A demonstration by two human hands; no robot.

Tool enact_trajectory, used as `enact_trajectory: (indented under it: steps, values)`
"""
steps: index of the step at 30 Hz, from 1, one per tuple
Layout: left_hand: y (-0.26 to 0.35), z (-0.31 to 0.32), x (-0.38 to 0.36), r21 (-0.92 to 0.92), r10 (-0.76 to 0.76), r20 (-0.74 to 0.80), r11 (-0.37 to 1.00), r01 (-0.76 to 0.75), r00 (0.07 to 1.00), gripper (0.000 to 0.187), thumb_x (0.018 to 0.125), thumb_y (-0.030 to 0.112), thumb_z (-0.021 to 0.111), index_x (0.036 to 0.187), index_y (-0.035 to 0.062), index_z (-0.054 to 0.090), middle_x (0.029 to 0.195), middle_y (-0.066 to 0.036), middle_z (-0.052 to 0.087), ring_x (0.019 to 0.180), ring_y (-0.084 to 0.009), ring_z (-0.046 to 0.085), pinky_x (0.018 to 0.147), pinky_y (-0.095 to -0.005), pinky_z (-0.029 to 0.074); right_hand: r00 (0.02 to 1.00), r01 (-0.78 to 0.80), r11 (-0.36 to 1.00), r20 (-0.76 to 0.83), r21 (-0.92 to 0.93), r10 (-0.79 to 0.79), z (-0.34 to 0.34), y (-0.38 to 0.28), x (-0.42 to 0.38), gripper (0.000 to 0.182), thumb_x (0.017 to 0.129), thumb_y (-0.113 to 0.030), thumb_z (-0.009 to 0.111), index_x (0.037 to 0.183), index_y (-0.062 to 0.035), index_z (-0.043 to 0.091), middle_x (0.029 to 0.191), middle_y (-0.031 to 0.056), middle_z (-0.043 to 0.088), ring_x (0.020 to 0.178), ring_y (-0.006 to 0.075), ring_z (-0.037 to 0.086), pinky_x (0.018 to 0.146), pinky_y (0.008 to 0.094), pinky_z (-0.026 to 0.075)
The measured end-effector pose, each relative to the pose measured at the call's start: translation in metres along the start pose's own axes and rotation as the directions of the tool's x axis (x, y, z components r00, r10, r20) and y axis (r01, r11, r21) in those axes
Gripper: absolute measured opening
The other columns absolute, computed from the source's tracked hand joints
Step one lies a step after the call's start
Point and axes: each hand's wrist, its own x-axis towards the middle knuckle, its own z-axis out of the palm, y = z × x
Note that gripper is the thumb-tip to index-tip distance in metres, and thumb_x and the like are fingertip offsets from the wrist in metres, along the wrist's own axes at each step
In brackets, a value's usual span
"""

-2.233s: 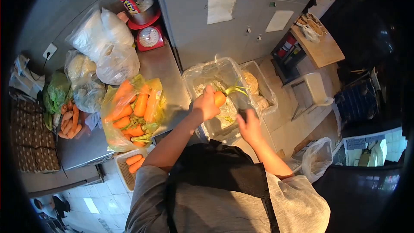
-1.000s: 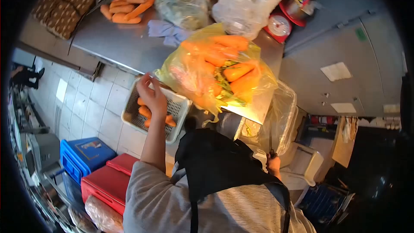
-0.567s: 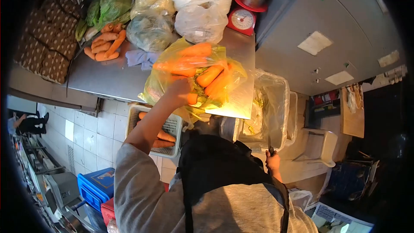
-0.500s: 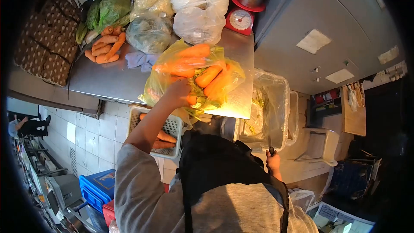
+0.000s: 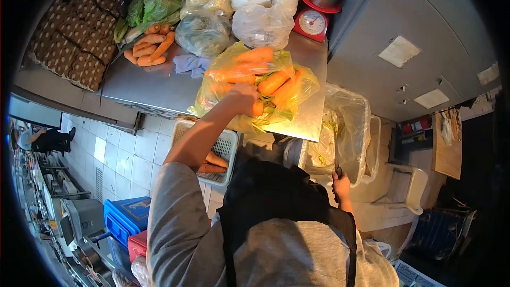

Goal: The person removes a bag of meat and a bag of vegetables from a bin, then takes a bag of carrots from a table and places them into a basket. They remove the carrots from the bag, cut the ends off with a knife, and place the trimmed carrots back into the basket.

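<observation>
Head view looks down over the grey sleeves and a dark apron (image 5: pixel 276 202). Nearest, at about 4 o'clock from the picture centre, the right hand (image 5: pixel 341 186) is closed around a dark knife handle (image 5: pixel 338 170); the blade is hard to see against the clear lined bin (image 5: pixel 348 127) just beside it. At 7 o'clock, below the table edge, a white perforated basket (image 5: pixel 226 146) holds a few carrots (the left forearm hides part of it). Lower left on the tiled floor stand a blue crate (image 5: pixel 125 218) and a red one (image 5: pixel 139 244).

Going up, the left hand (image 5: pixel 243 98) is inside the mouth of the yellow plastic bag (image 5: pixel 212 93) on the steel table (image 5: pixel 154 82), fingers curled on a carrot (image 5: pixel 257 108) among the others; how firm the grip is I cannot tell. The bag lies near the table corner, at 12 o'clock from the centre.

Farther away, loose carrots (image 5: pixel 149 50) lie at 10 o'clock, touching green leaves (image 5: pixel 154 5). Behind the bag are clear bags of vegetables (image 5: pixel 204 32), white bags (image 5: pixel 263 18) and a red kitchen scale (image 5: pixel 312 21) at 1 o'clock
</observation>
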Motion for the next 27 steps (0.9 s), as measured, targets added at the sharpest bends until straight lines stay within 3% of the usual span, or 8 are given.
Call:
enact_trajectory:
  steps: [6,10,13,16,19,22,25,27]
  values:
    - [0.003,-0.048,-0.017,-0.207,-0.161,0.086,0.962,0.176,0.983,0.044,0.058,0.033,0.075,0.088,0.0051,0.061,0.083,-0.012,0.063,0.082,-0.0266,0.063,0.074,-0.036,0.049,0.997,0.041,0.999,-0.06,0.024,-0.04,-0.01,-0.024,-0.011,0.036,0.083,-0.033,0.063,0.083,0.0016,0.051,0.056,0.0142,0.056,0.041,0.0227,0.055,0.04,0.0352,0.044]
    - [-0.02,-0.053,-0.024,-0.513,-0.247,-0.384,0.858,0.016,0.89,0.041,0.06,0.032,0.074,0.09,0.0059,0.062,0.082,-0.014,0.065,0.079,-0.0305,0.063,0.071,-0.0406,0.049,0.991,0.098,0.992,-0.098,0.082,-0.089,-0.016,-0.021,-0.015,0.036,0.084,-0.031,0.063,0.086,0.0018,0.049,0.052,0.0107,0.052,0.037,0.019,0.05,0.035,0.0332,0.039]
    - [-0.037,-0.107,-0.009,-0.566,-0.464,-0.324,0.794,0.224,0.824,0.036,0.065,0.026,0.071,0.093,0.0057,0.061,0.086,-0.013,0.066,0.082,-0.0316,0.063,0.073,-0.04,0.049,0.984,0.126,0.982,-0.141,0.138,-0.106,-0.02,-0.021,-0.019,0.036,0.084,-0.031,0.063,0.085,0.0017,0.048,0.052,0.0108,0.052,0.036,0.0189,0.049,0.035,0.0327,0.039]
    - [-0.027,-0.115,0.001,-0.364,-0.411,-0.083,0.86,0.356,0.908,0.041,0.065,0.027,0.073,0.098,0.0054,0.061,0.098,-0.015,0.064,0.09,-0.0304,0.062,0.08,-0.0399,0.048,0.981,0.132,0.979,-0.161,0.154,-0.107,-0.026,-0.027,-0.023,0.036,0.084,-0.032,0.063,0.084,0.001,0.047,0.052,0.0107,0.052,0.036,0.0189,0.049,0.034,0.0323,0.038]
    - [-0.035,-0.055,-0.005,-0.201,-0.096,-0.234,0.978,0.049,0.967,0.05,0.064,0.031,0.076,0.102,0.0016,0.062,0.104,-0.017,0.062,0.098,-0.0314,0.059,0.085,-0.0384,0.046,0.979,0.145,0.977,-0.169,0.159,-0.118,-0.027,-0.022,-0.024,0.036,0.084,-0.032,0.063,0.085,0.0007,0.048,0.052,0.0107,0.052,0.036,0.0187,0.049,0.034,0.0324,0.038]
    - [-0.034,-0.032,0.0,-0.296,-0.229,-0.109,0.936,0.188,0.967,0.061,0.062,0.038,0.076,0.11,0.0055,0.059,0.113,-0.019,0.058,0.107,-0.033,0.053,0.093,-0.0403,0.041,0.985,0.1,0.986,-0.155,0.137,-0.079,-0.027,-0.009,-0.027,0.037,0.084,-0.034,0.063,0.087,0.0007,0.049,0.052,0.0107,0.053,0.036,0.0186,0.049,0.034,0.0325,0.039]
    - [-0.044,-0.041,0.007,-0.174,-0.115,-0.042,0.979,0.106,0.992,0.065,0.063,0.041,0.075,0.112,0.0026,0.057,0.112,-0.019,0.058,0.107,-0.0353,0.052,0.092,-0.0408,0.042,0.992,0.044,0.987,-0.12,0.152,-0.025,-0.029,-0.01,-0.041,0.039,0.084,-0.034,0.063,0.089,0.0012,0.049,0.053,0.0106,0.053,0.037,0.0185,0.05,0.034,0.0325,0.039]
    - [-0.039,-0.056,0.003,-0.23,-0.152,-0.163,0.967,0.112,0.975,0.067,0.063,0.043,0.075,0.112,0.0007,0.056,0.11,-0.021,0.058,0.107,-0.0371,0.052,0.091,-0.0424,0.042,0.995,0.027,0.981,-0.1,0.193,-0.007,-0.031,-0.013,-0.041,0.041,0.084,-0.034,0.063,0.093,0.0026,0.048,0.055,0.0107,0.054,0.037,0.0187,0.051,0.034,0.0323,0.04]
